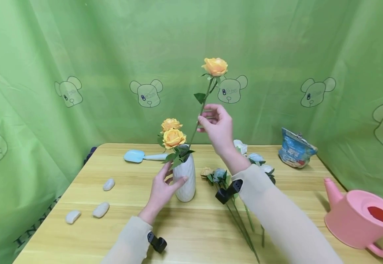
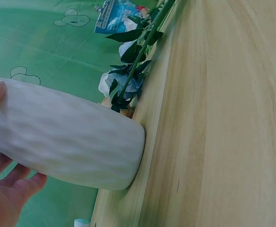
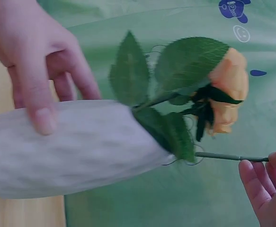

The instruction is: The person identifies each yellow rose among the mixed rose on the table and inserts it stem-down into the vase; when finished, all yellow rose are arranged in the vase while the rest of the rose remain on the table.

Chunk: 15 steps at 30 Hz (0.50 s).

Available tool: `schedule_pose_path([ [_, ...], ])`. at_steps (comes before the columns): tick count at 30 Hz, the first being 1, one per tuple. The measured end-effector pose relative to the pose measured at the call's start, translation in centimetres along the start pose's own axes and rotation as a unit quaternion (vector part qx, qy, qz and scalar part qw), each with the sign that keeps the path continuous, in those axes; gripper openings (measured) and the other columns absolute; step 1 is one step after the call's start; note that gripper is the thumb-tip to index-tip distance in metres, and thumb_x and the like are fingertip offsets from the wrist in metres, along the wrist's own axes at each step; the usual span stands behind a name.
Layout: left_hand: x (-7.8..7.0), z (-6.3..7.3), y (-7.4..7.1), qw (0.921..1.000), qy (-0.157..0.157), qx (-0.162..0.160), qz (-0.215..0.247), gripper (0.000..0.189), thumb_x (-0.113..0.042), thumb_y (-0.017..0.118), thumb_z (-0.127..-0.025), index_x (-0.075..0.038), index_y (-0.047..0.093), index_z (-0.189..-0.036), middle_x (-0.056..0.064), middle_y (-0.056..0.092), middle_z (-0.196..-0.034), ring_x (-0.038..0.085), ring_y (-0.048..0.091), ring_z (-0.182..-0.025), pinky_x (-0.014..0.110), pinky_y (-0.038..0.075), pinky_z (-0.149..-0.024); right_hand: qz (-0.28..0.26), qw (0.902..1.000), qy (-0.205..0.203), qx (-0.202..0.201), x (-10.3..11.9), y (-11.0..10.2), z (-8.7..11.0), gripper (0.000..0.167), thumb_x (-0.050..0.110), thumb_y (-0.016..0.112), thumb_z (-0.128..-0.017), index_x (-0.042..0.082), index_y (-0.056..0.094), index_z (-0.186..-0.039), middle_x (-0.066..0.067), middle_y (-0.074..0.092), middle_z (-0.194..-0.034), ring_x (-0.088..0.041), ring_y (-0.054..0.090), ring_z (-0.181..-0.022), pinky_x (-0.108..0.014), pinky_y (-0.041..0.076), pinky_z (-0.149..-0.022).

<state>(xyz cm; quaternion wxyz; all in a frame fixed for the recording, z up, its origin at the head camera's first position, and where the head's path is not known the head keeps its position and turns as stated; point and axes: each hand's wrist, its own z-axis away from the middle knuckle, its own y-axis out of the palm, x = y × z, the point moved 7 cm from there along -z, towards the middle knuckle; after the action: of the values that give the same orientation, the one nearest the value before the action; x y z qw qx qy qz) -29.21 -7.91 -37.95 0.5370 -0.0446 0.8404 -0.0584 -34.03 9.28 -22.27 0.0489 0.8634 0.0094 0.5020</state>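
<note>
A white textured vase [image 1: 186, 183] stands upright on the table. My left hand [image 1: 163, 187] holds it, the thumb on the near side and the fingers around the left side. Two yellow-orange roses [image 1: 174, 138] with green leaves lean out of its mouth to the left. Above and to the right, my right hand [image 1: 220, 126] pinches the stem of another yellow-orange rose [image 1: 215, 67], bloom upward. In the right wrist view that stem [image 3: 223, 156] runs down to the vase mouth, and its lower end is hidden there.
White, blue and pale orange flowers [image 1: 219, 174] lie right of the vase, partly under my right forearm. A pink watering can [image 1: 353, 216] and a blue bag [image 1: 295, 149] stand further right. At left are a light-blue shovel [image 1: 134, 156] and several pale stones [image 1: 100, 209].
</note>
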Motion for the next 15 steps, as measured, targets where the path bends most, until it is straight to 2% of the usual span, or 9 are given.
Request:
schedule_pose_path([
  [5,2.2,-0.3,-0.1,0.9999,-0.007,-0.008,-0.002,0.072,-0.023,0.078,-0.077,-0.02,0.043,-0.139,0.009,0.047,-0.136,0.026,0.053,-0.112,0.039,0.048,-0.091,-0.002,0.9997,0.018,0.016,-1.8,0.3,1.0,0.035,-0.008,0.062,-0.083,-0.004,0.052,-0.116,-0.015,0.057,-0.094,-0.021,0.059,-0.076,-0.036,0.057,-0.065],
  [8,2.5,-0.4,-0.1,0.9999,-0.005,-0.011,-0.002,0.072,-0.027,0.078,-0.076,-0.023,0.043,-0.139,0.006,0.048,-0.135,0.025,0.053,-0.111,0.039,0.049,-0.09,-0.005,0.9994,0.025,0.022,-3.0,0.6,1.5,0.035,-0.008,0.063,-0.082,-0.005,0.053,-0.116,-0.017,0.059,-0.093,-0.021,0.061,-0.074,-0.036,0.057,-0.065],
  [9,2.4,-0.4,-0.1,0.9999,-0.004,-0.011,-0.003,0.073,-0.028,0.078,-0.076,-0.023,0.043,-0.139,0.007,0.048,-0.135,0.025,0.054,-0.111,0.039,0.049,-0.089,-0.006,0.9994,0.027,0.023,-3.4,0.7,1.6,0.035,-0.008,0.064,-0.082,-0.005,0.053,-0.115,-0.018,0.06,-0.093,-0.021,0.062,-0.073,-0.038,0.057,-0.065],
  [15,-0.5,0.2,-0.1,0.9999,-0.014,0.0,-0.001,0.071,-0.012,0.075,-0.078,-0.007,0.04,-0.14,0.018,0.042,-0.139,0.034,0.052,-0.113,0.044,0.046,-0.092,0.016,0.9985,0.039,0.034,-4.8,1.2,2.5,0.033,-0.006,0.065,-0.082,-0.002,0.057,-0.114,-0.021,0.061,-0.095,-0.021,0.061,-0.076,-0.039,0.056,-0.07],
])
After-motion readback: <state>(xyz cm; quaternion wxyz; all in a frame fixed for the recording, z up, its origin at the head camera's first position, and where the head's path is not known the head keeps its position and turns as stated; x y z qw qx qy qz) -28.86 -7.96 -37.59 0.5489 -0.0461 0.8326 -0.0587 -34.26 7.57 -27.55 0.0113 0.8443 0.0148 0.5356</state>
